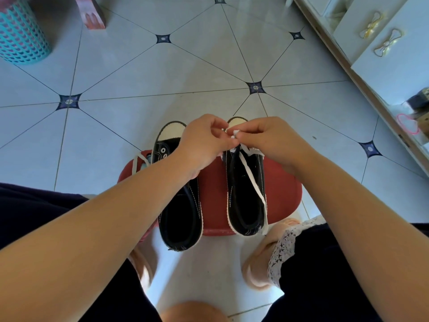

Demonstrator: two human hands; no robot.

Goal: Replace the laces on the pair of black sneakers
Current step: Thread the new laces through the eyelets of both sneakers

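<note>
Forearms reach out from the near edge above dark-clad knees. Far left stands one teal basket [21, 31], with open floor [120, 75] between it and the red stool [213, 194]. One grey lace [138, 161] hangs at the stool's left edge. Two sneakers lie side by side on the stool, long axes parallel, toes pointing away past the far rim and heels past the near one. The left sneaker [178, 217] shows open eyelets. The left grip [202, 145] and right grip [267, 140] meet over the right sneaker [241, 205], fingers curled, both pinching one white lace [253, 180]. A cabinet [383, 66] bounds the right.
</note>
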